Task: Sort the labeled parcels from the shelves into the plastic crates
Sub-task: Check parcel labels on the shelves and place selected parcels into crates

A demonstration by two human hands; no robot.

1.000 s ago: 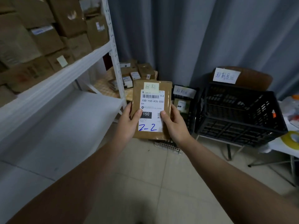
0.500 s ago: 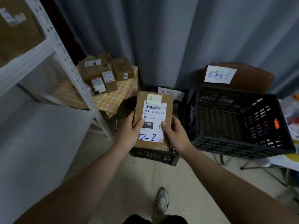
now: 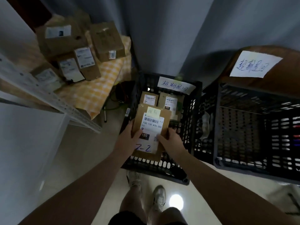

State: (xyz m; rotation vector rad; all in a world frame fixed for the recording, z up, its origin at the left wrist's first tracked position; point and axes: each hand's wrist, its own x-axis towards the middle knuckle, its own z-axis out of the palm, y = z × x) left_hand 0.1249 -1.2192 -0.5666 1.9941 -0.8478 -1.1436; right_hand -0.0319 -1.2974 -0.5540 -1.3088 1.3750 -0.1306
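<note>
Directly above the black crate [image 3: 151, 163], a flat brown parcel [image 3: 152, 123] was held label-up by both hands. The left hand [image 3: 128, 138] gripped its left edge and the right hand [image 3: 172, 140] its right edge, each thumb pressed on the white shipping label; the fingers underneath were hidden. "Z-2" was written in blue on the label, with a yellow sticky note [image 3: 153, 111] above it. Two smaller parcels [image 3: 149, 98] lay inside the crate at its far end. A second crate [image 3: 243, 164] stood just beside it on the right. More boxes [image 3: 105, 39] sat on a checked-cloth table [image 3: 100, 88] to the left.
</note>
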